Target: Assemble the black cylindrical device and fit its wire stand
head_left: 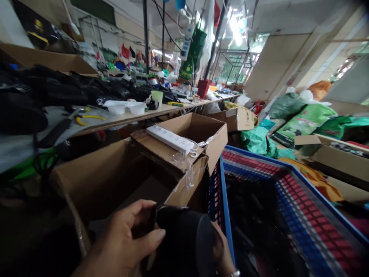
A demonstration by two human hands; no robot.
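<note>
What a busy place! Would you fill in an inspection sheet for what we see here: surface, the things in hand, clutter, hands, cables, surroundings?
Surface: long workbench along the left, crowded.
Things in hand: a black item, held in front of an open cardboard box; what it is cannot be told.
Clutter: white power strip lying on the box flap; white bowls, yellow-handled pliers and black goods on the bench.
Hands: left hand and right hand both grip the black item.
Cables: black leads hanging from above.
Surroundings: blue and red crate to the right; green sacks and more boxes beyond.
</note>
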